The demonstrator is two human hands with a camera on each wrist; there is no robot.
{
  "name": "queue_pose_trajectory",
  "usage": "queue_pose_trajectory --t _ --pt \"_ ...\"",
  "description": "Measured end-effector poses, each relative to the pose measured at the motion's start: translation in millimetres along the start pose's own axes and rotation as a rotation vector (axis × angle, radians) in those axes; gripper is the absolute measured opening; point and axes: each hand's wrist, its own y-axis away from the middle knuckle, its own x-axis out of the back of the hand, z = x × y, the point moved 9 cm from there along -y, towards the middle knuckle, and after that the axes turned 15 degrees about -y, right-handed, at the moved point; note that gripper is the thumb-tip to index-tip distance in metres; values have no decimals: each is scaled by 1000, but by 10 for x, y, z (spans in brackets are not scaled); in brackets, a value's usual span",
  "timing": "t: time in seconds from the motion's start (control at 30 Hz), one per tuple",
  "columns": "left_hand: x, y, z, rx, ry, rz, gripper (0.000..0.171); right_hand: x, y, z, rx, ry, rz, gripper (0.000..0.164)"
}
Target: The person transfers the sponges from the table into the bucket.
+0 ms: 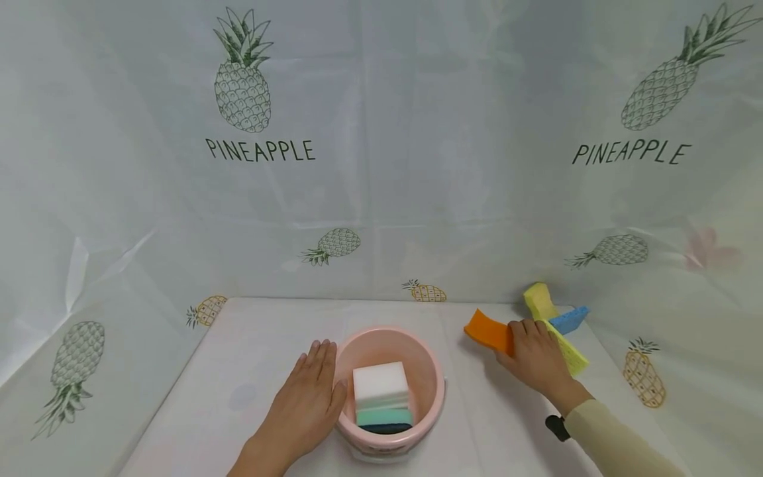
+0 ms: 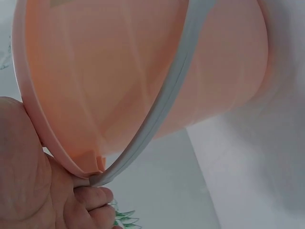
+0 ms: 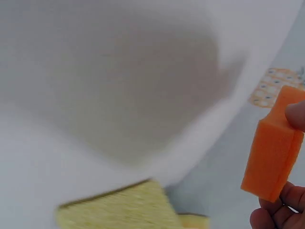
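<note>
Pinching orange sponge in right hand — best done lightly; touching pink bucket with straight-fingered left hand — ideally just bracing it.

The left hand is held back upward, its straight fingers side by side and pointing forward, the thumb standing off to their right; the bare left wrist lies behind and left of them. The right hand has its fingers bent in a grip, thumb opposing the fingertips. Behind and right of those fingers runs the sleeved forearm.
</note>
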Motion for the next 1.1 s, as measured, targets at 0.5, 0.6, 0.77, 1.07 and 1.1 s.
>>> queue_pose_trajectory --t 0.5,0.6,0.77,1.07,1.1 --pt "14 8 6 0 -11 11 63 559 -218 -1271 268 -60 104 61" --pt "11 2 18 -3 -18 15 63 584 -232 -1514 309 -77 97 63" --pt "8 -3 7 3 -14 19 63 492 -241 -1820 330 -105 27 61" --pt "-2 -2 -3 5 -17 11 62 328 -237 -2092 332 -140 -62 56" --pt "-1 -1 -4 6 -18 13 62 312 -234 -2110 334 -141 -69 56"
